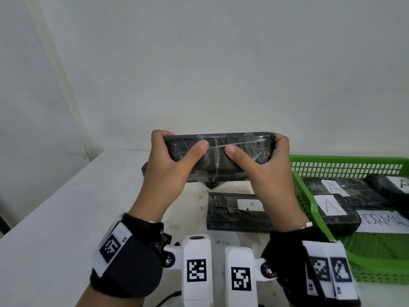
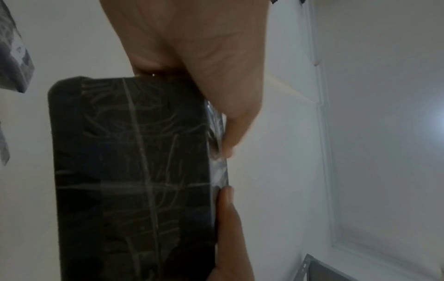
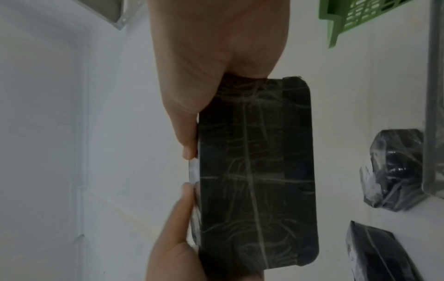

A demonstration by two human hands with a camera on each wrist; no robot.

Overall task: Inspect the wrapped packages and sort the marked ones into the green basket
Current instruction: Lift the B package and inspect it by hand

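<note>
Left hand (image 1: 168, 171) and right hand (image 1: 269, 173) are gripping the ends of a wrapped package (image 1: 221, 151). They are holding it above the table (image 1: 55, 218), left of the green basket (image 1: 309, 209)

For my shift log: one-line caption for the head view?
Both hands, left hand and right hand, grip a black wrapped package above the table, beside the green basket.
</note>
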